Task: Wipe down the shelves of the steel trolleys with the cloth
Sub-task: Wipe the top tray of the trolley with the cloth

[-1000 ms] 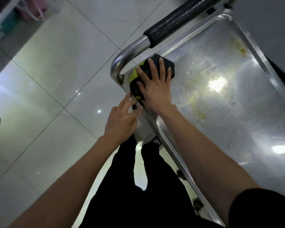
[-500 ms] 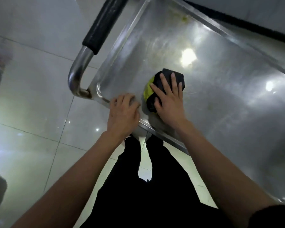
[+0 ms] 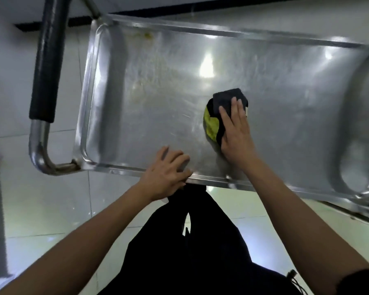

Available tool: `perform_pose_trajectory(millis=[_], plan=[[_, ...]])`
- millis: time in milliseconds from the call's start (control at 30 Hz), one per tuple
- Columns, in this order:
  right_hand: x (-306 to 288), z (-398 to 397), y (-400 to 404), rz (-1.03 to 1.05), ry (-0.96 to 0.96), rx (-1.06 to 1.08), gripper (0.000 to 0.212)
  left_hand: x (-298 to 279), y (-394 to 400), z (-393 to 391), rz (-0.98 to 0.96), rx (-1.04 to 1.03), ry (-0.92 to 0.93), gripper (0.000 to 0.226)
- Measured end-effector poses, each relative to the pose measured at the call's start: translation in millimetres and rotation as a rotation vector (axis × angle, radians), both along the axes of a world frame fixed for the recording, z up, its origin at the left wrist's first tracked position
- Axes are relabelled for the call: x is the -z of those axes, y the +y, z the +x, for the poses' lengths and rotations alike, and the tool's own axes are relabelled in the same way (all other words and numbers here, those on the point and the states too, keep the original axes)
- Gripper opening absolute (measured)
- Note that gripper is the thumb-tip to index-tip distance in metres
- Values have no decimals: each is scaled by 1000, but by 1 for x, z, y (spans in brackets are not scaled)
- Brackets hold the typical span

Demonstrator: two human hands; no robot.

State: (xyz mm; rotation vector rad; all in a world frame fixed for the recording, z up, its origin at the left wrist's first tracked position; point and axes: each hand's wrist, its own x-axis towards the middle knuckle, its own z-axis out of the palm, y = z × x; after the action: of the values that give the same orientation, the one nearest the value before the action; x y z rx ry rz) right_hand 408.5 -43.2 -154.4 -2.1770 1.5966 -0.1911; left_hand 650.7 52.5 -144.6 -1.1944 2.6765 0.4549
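The steel trolley's top shelf [image 3: 158, 92] fills the upper part of the head view, with yellowish smears near its far left corner. A folded black and yellow cloth [image 3: 216, 116] lies on the shelf right of the middle. My right hand [image 3: 235, 133] presses flat on the cloth with straight fingers. My left hand [image 3: 166, 175] grips the shelf's near rim, its fingers curled over the edge.
The trolley's push handle [image 3: 48, 60], black-sleeved on a steel tube, runs down the left side. A second steel tray or trolley part [image 3: 358, 124] adjoins on the right. Glossy white floor tiles [image 3: 30, 209] surround the trolley. My dark-trousered legs stand below the rim.
My right hand has slid the cloth from the near left corner rightwards towards the middle of the shelf. My left hand moved right along the near rim. The view swung round over the shelf.
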Motion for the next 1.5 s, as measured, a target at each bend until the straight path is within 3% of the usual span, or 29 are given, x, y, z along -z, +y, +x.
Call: perform_pose_trajectory(millis=[200, 333, 467, 633, 767, 1000, 1233, 1500], plan=[[-4, -24, -19, 16, 43, -54, 65, -1, -10, -16, -15, -8, 3, 42], [-7, -34, -25, 15, -8, 36, 66, -2, -11, -35, 0, -53, -18, 45], [-6, -32, -34, 10, -96, 189, 50, -3, -23, -43, 6, -76, 45, 42], [6, -5, -36, -50, 160, 260, 54, -11, -52, 4, -115, -468, 73, 37], [10, 19, -33, -54, 201, 322, 54, -9, -56, 63, -58, -737, -8, 41], [11, 90, -30, -23, 253, 343, 58, -5, -36, 104, -14, -687, 30, 47], [14, 220, -41, -3, 167, 195, 63, -2, -36, 128, 37, -641, -13, 54], [6, 338, -76, 78, -26, -205, 62, 10, -23, 144, 12, -567, -58, 57]])
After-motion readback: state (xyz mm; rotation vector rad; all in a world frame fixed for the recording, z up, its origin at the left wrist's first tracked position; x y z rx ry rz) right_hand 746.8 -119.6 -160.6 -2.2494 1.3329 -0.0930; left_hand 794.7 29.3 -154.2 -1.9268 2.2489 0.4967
